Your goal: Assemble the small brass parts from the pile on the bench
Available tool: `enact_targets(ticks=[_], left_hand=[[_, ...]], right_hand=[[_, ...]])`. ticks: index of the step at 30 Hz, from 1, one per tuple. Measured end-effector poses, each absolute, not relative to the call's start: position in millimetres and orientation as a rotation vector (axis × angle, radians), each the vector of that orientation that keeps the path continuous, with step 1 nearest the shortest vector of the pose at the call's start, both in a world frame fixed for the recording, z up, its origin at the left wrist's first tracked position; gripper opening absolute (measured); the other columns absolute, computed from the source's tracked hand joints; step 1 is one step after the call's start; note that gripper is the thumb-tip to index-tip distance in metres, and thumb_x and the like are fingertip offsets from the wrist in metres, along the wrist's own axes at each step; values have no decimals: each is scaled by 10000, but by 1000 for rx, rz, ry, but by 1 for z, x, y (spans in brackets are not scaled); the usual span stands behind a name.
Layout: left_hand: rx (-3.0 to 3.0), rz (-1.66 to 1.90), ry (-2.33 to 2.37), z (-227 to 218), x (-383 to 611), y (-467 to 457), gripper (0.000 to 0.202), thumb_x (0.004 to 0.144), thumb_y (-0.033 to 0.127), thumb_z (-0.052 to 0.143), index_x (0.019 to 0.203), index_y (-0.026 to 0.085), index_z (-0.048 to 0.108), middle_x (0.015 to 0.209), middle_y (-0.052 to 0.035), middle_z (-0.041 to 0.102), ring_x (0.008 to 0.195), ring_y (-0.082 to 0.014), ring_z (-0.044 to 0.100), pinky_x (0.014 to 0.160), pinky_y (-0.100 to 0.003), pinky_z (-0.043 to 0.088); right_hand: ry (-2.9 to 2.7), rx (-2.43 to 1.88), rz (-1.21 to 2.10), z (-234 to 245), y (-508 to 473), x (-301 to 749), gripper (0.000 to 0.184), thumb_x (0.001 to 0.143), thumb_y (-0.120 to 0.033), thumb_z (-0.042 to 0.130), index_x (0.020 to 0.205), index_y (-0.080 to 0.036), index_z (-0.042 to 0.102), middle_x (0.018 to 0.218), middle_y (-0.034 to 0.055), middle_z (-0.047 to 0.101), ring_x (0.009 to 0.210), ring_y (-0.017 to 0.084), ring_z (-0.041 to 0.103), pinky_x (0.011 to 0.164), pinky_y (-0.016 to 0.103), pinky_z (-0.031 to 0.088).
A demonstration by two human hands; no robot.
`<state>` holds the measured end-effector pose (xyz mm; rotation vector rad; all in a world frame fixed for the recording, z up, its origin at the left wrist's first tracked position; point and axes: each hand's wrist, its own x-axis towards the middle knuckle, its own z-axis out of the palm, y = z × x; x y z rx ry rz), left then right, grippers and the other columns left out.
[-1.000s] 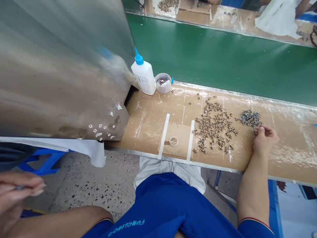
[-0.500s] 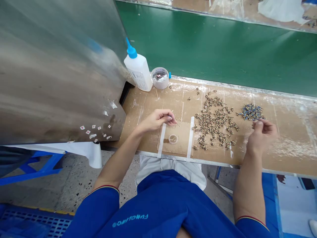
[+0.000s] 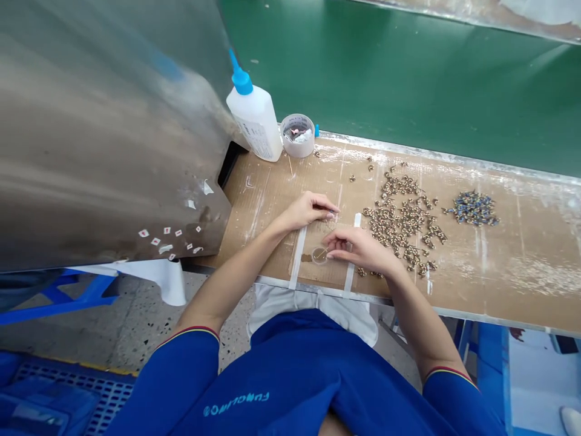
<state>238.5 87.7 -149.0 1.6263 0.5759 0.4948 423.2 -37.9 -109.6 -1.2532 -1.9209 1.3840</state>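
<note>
My left hand (image 3: 308, 211) rests on the cardboard bench top (image 3: 512, 266), its fingertips pinched round a tiny thin piece. My right hand (image 3: 356, 249) reaches over a small clear round dish (image 3: 319, 255), pinching a small part too fine to make out. A cardboard patch (image 3: 333, 266) lies beneath the dish, held by white tape strips (image 3: 298, 257). To the right spread many small brass parts (image 3: 402, 212), and beyond them lies a heap of blue-and-gold parts (image 3: 472, 208).
A white glue bottle with a blue nozzle (image 3: 254, 118) and a roll of tape (image 3: 297, 136) stand at the bench's back. A steel panel (image 3: 100, 133) rises at left, a green panel (image 3: 408, 79) behind. A blue crate (image 3: 59, 399) sits on the floor.
My left hand has come from below the bench's edge onto the cardboard. My right hand has moved left, from the blue-and-gold heap to the dish. The view has shifted slightly.
</note>
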Motion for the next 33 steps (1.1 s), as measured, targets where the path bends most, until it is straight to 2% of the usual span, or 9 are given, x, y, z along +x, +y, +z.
enact_targets(ticks=[4,8,14,19,23,27,33], left_hand=[[1652,540,650,-152,242,81,122,770,134,758,870,158,824,868,-50,779,802,-130,686,806,-264,546],[1744,604,666,-157,246,77,66,785,140,751,830,151,799,837,-46,764,777,-131,675,771,-260,529],[1913,714,645,-164,250,72,75,792,110,735,736,155,754,788,-34,718,737,-128,639,729,-255,499],[1867,663,610,-162,251,69,94,813,91,715,801,157,779,824,-38,758,744,-125,664,761,-256,524],[1767,655,654,-161,251,67,88,792,98,741,862,139,774,825,-37,760,727,-118,664,711,-235,523],[1748,661,635,-159,250,67,27,774,116,763,793,120,745,766,-26,735,690,-108,646,681,-220,503],[1827,605,641,-159,251,68,27,781,141,777,759,145,761,768,-26,751,710,-121,646,699,-236,478]], right_hand=[[-1926,-1248,1287,-125,-36,416,201,988,-376,688,941,-199,771,784,36,730,714,162,634,682,301,510],[-1892,-1121,1199,-131,-41,412,240,995,-432,673,945,-231,794,892,53,732,799,178,662,735,337,546],[-1972,-1059,1079,-131,-45,409,168,1000,-350,664,963,-259,801,1037,67,712,903,190,672,816,365,581],[-1980,-1030,1117,-132,-44,410,175,1006,-345,653,938,-255,787,1012,65,714,900,196,682,822,368,585],[-1923,-1041,1136,-127,-44,410,207,1010,-381,649,922,-251,784,976,59,727,869,184,693,788,351,587],[-1727,-1109,1140,-121,-44,418,251,994,-450,672,892,-245,775,892,41,765,819,169,723,767,331,595],[-1219,-1396,779,-124,-42,429,340,896,-579,749,870,-240,745,772,23,775,692,170,737,661,317,611]])
